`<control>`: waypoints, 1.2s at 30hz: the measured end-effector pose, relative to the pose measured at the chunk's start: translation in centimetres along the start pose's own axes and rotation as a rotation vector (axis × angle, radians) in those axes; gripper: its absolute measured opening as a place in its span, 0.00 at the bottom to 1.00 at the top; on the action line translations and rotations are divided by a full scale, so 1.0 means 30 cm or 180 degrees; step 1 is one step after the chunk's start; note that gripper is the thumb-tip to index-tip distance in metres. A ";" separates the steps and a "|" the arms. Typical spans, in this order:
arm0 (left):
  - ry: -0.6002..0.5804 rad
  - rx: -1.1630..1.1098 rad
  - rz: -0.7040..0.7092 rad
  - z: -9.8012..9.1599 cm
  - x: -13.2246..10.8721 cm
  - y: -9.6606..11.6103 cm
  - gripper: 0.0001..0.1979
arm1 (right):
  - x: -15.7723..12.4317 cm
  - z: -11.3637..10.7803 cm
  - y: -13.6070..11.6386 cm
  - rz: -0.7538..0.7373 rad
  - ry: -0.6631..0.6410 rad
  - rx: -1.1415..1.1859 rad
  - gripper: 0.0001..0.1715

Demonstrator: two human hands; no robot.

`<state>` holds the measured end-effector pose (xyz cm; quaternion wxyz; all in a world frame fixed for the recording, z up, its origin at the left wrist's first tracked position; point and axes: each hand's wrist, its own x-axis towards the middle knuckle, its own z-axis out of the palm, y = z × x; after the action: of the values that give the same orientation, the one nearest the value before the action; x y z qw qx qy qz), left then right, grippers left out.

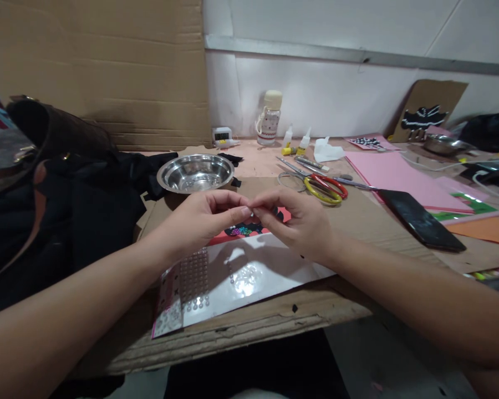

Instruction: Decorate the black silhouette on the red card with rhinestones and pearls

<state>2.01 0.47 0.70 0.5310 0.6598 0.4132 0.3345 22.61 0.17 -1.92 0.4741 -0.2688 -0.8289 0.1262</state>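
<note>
Both hands meet fingertip to fingertip above the front of the table. My left hand (203,219) is pinched closed, thumb against forefinger. My right hand (297,221) pinches at the same spot, and a tiny shiny bit shows between the fingertips, too small to name. Under them lies a white sheet of stick-on gems (220,288), with rows of clear round gems at its left end. Just behind the sheet is a red piece with black shapes and coloured sequins (241,231), partly hidden by my hands.
A steel bowl (166,180) stands behind my left hand. Scissors (326,191) with red and yellow handles, small glue bottles (303,143) and a drink bottle (269,122) are farther back. A phone (419,219) and pink sheets (403,180) lie right; dark cloth (95,205) lies left.
</note>
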 end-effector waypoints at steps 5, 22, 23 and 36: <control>0.0099 0.0038 -0.0161 0.005 -0.007 0.009 0.06 | -0.004 0.009 0.006 0.0550 0.0020 0.0554 0.04; 0.0287 -0.1226 -0.0857 -0.001 0.016 -0.012 0.18 | -0.001 0.008 0.016 0.0730 -0.0153 0.0373 0.08; 0.0285 -0.1172 -0.0855 -0.002 0.016 -0.015 0.21 | -0.001 0.008 0.016 0.0710 -0.0162 0.0367 0.07; 0.0295 0.0323 -0.0002 0.001 -0.008 0.000 0.10 | 0.014 0.024 0.000 0.1112 -0.0073 0.1336 0.04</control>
<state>1.93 0.23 0.68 0.4773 0.6696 0.4539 0.3431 21.84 0.43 -1.99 0.4811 -0.3022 -0.7309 0.3782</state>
